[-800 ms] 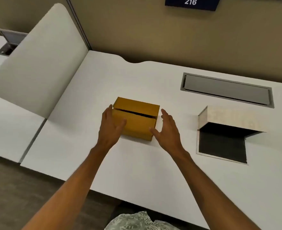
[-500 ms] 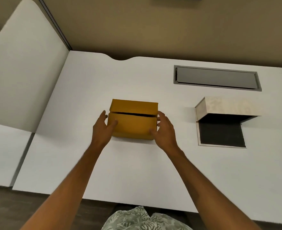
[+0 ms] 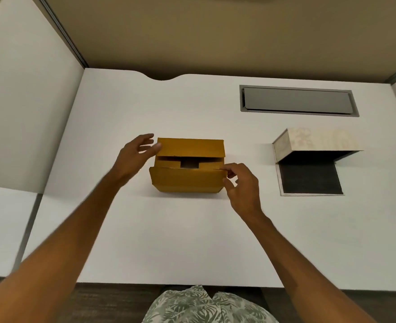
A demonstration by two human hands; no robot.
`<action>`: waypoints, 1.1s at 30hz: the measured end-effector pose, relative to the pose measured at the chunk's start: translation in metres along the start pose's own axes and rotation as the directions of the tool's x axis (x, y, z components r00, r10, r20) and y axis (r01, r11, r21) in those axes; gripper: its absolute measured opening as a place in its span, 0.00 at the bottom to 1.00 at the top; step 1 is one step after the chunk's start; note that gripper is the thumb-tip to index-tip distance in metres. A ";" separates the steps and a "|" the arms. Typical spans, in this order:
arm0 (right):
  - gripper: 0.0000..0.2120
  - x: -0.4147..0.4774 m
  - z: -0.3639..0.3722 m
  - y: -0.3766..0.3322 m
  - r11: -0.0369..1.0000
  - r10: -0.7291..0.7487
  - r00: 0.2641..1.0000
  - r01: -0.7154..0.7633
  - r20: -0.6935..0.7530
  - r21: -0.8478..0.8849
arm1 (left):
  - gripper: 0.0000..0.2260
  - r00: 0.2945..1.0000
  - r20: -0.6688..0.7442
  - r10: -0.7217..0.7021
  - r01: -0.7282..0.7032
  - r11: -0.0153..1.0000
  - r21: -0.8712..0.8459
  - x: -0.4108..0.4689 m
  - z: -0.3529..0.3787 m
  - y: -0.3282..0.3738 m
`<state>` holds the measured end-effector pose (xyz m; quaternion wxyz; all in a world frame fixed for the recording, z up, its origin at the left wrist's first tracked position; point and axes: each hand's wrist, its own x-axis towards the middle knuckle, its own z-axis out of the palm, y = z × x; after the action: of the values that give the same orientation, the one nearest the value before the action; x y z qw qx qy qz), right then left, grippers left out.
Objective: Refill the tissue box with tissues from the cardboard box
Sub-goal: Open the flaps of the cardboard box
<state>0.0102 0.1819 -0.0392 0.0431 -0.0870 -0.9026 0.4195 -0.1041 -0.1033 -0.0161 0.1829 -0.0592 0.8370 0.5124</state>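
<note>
Cardboard box (image 3: 187,173) sits mid-desk, tissue box (image 3: 308,164) open to its right. Right hand (image 3: 241,185) pinches the near flap; left hand (image 3: 134,157), spread wide, touches its far corner. Pulling one-handed could drag the box.

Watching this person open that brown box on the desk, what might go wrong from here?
1. The right hand pinches only the corner of the near flap of the cardboard box; the flap may slip free or tear.
2. The left hand is open beside the far flap, not gripping, so the box may slide on the smooth desk.
3. The inner flaps are still folded over a narrow gap, so the tissues, not visible yet, may be hard to reach.
</note>
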 end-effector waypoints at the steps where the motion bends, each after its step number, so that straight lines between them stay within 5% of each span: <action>1: 0.14 -0.004 -0.001 0.001 0.999 -0.032 0.999 0.032 -0.011 -0.008 | 0.29 0.998 0.056 0.022 -0.026 0.997 0.072 0.007 -0.003 0.003; 6: 0.05 -0.023 -0.007 -0.001 0.993 -0.099 0.995 0.100 -0.023 0.054 | 0.38 0.956 0.290 0.036 -0.144 0.922 0.359 0.035 -0.002 0.014; 13: 0.06 -0.034 0.000 0.002 0.994 -0.086 0.996 0.087 0.009 -0.068 | 0.31 0.937 0.339 0.082 -0.273 0.779 0.565 0.055 0.000 0.017; 16: 0.08 -0.037 0.003 0.005 0.992 -0.070 0.993 0.079 0.092 -0.099 | 0.23 0.940 0.324 0.106 -0.266 0.822 0.503 0.062 -0.004 0.020; 24: 0.41 -0.032 0.010 0.016 0.976 -0.036 0.947 0.102 0.319 -0.192 | 0.18 0.988 0.096 0.124 -0.134 0.985 0.106 0.077 -0.002 0.020; 33: 0.41 -0.027 0.012 0.023 0.941 -0.040 0.920 0.166 0.390 -0.295 | 0.18 0.997 -0.036 -0.072 0.071 0.997 -0.029 0.103 0.015 0.001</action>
<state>0.0379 0.1821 -0.0645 -0.1241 0.0378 -0.9534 0.2726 -0.1966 -0.0804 -0.0591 0.1845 -0.1009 0.8305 0.5157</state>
